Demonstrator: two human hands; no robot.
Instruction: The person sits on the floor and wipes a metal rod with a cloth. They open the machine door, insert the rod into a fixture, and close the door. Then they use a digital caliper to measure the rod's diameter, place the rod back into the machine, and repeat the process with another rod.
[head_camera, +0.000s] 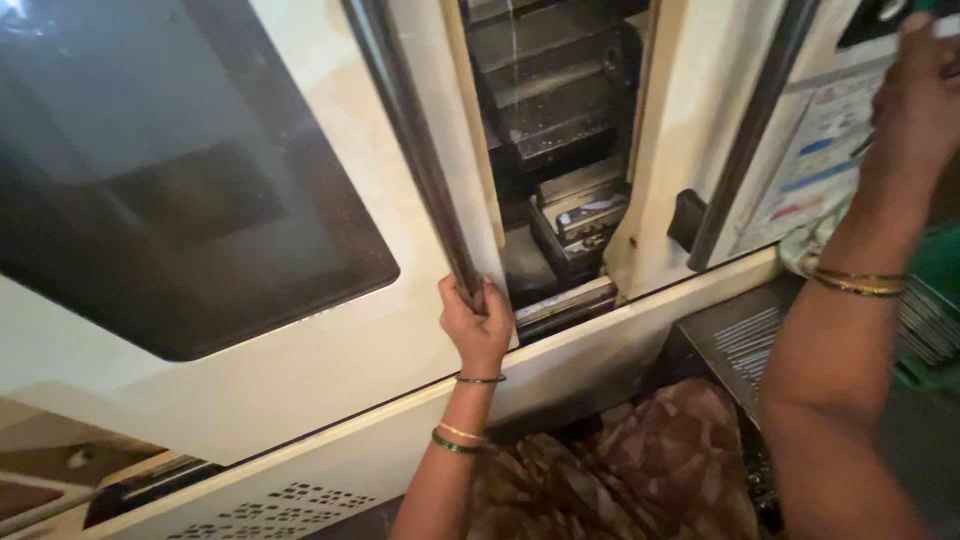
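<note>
My left hand (477, 322) is closed around the lower end of a long dark bar handle (415, 150) on a cream sliding machine door (300, 330) with a large dark window (170, 170). The door stands partly open, showing dark metal machine parts (560, 110) inside. My right hand (915, 95) is raised at the top right, against a control panel (820, 150) with coloured markings; its fingers reach the frame's edge and whatever they touch is hidden. Bangles sit on both wrists.
A second dark bar handle (745, 150) runs down the cream panel right of the opening. Below the right arm lies a dark slotted metal tray (750, 340) with a green object (940, 270) beside it. Patterned brown cloth (650, 460) is at the bottom.
</note>
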